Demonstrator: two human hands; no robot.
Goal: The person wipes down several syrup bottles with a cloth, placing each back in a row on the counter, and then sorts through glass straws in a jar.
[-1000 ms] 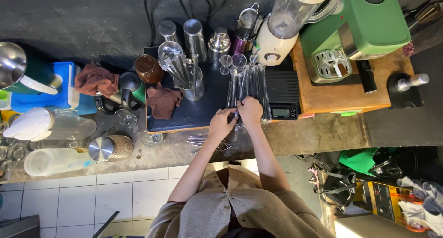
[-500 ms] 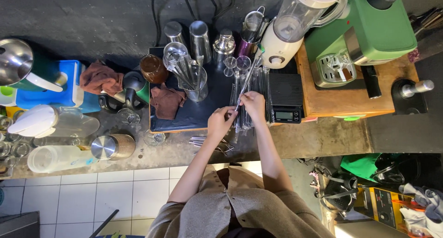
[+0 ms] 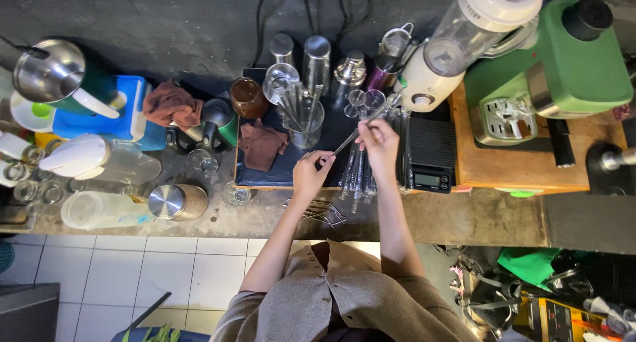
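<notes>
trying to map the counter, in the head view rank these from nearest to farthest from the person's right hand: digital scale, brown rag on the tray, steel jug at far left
1. The digital scale is nearest, just to the right of the right hand.
2. The brown rag comes next, on the dark tray, left of both hands.
3. The steel jug is farthest, at the counter's far left end.

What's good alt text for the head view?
Seen from above, a person's left hand and right hand hold a thin metal straw over a dark tray on a cluttered concrete counter, beside a black digital scale.
</notes>
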